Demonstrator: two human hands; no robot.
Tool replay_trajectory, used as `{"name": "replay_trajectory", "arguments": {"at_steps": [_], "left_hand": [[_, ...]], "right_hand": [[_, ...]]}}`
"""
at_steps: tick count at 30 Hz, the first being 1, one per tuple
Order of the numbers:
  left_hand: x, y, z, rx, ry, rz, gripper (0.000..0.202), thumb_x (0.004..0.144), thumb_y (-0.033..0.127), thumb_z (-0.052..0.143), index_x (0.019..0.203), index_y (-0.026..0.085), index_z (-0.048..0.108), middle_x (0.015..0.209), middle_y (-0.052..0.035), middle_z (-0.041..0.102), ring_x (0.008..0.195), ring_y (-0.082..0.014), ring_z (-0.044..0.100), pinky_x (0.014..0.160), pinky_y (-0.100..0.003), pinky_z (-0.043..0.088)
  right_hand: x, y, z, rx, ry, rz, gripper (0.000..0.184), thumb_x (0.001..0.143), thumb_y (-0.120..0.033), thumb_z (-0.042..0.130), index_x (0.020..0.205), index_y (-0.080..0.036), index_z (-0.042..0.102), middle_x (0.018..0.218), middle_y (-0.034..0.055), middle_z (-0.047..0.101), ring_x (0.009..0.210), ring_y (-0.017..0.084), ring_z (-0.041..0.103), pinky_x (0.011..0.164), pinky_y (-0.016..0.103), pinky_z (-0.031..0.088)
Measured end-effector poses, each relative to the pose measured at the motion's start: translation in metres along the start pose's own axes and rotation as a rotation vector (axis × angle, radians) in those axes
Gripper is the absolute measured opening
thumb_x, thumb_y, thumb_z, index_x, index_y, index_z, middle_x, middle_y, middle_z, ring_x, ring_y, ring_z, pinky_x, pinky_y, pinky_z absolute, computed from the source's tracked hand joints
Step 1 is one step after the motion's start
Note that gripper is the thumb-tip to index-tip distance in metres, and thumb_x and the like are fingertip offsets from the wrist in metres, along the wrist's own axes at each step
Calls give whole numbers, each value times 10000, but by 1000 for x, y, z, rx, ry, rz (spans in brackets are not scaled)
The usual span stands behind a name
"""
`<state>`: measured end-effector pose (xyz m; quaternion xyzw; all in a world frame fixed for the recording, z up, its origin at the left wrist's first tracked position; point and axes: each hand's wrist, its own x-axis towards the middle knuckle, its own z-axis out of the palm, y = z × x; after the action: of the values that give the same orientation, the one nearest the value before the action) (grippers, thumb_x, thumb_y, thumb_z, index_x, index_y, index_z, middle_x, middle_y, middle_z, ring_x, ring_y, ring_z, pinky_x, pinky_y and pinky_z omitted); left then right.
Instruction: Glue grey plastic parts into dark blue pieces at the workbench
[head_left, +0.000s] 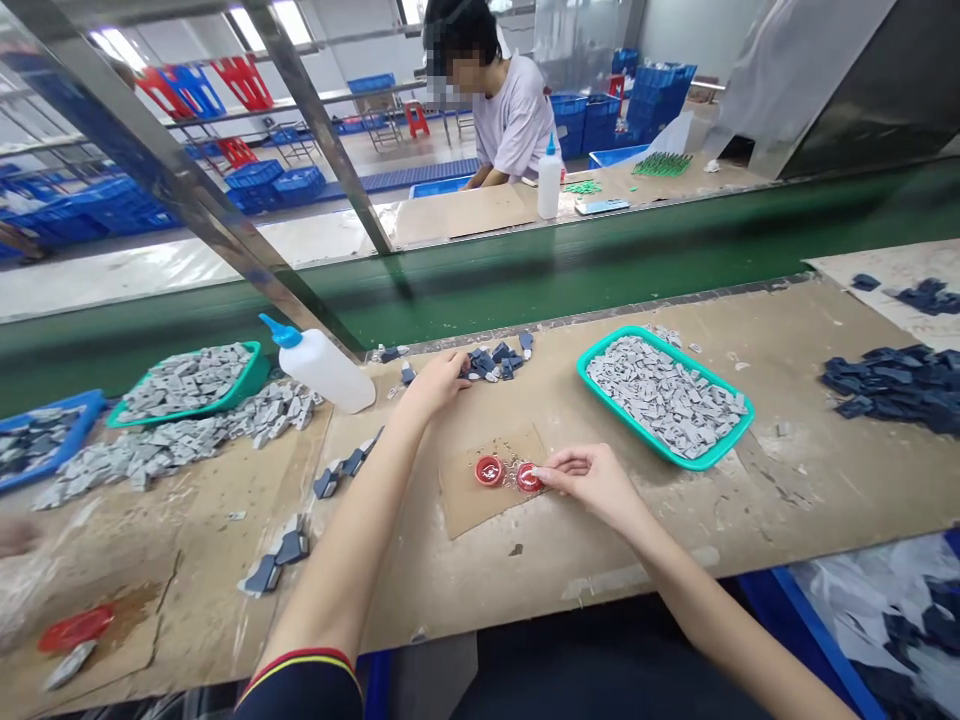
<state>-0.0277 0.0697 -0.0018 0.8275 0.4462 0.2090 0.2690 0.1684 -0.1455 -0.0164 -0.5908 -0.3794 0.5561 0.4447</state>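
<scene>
My left hand [435,382] reaches forward to a small pile of dark blue plastic pieces [495,360], its fingers curled onto the pile's near edge. My right hand [592,478] rests on the cardboard bench, with its fingers pinched at a small red cap [529,477]. A second red cap [488,470] lies just left of it on a brown card square [472,500]. Finished grey-and-blue pieces [279,562] lie in a loose line by my left forearm.
A teal tray of grey pieces [666,398] sits right of my hands, another teal tray [191,380] at the left with spilled grey pieces. A white squeeze bottle [322,366] lies on its side. More dark blue pieces [896,385] lie far right. A person works across the green conveyor [600,265].
</scene>
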Motion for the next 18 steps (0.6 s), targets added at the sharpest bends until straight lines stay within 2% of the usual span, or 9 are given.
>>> {"name": "replay_trajectory", "arguments": {"at_steps": [4,7,9,12,13,18], "left_hand": [[-29,7,-6,-176,117,-63,167,717,220,659,861,179,587,912,-92,612,907,-247,589,881,-417,428],[-60,19,-10,-335,234,-124,254,853,369,512,1026,187,547,979,-96,626,882,-209,631,831,-390,488],[-82,28,-12,-592,323,-209,295,873,402,489,1062,183,545,1012,-98,643,883,-188,656,856,-369,501],[-112,40,-16,-1089,442,-390,275,808,346,627,982,133,628,1022,-107,672,915,-188,670,929,-321,485],[-120,44,-17,-1189,473,-437,266,785,321,661,954,116,651,1026,-112,677,933,-193,669,940,-303,482],[-153,61,-11,-1237,557,-495,279,763,315,691,959,118,678,1024,-98,696,965,-195,667,921,-276,495]], "right_hand": [[2,7,5,-37,-20,-7,289,587,-401,790,681,-140,707,631,85,711,585,194,644,552,282,475],[4,11,7,-53,-3,-3,266,590,-385,783,664,-142,705,640,89,714,593,200,648,559,289,476],[4,11,7,-52,14,9,244,588,-367,783,647,-144,702,628,86,710,588,198,645,552,286,470],[3,7,9,-56,31,30,229,588,-350,784,632,-142,698,604,80,699,564,187,628,529,276,453],[2,6,9,-63,35,32,229,587,-348,785,630,-141,698,600,80,696,555,182,620,523,273,447],[0,2,11,-62,31,38,249,582,-362,796,631,-137,699,576,68,679,520,155,573,509,266,423]]}}
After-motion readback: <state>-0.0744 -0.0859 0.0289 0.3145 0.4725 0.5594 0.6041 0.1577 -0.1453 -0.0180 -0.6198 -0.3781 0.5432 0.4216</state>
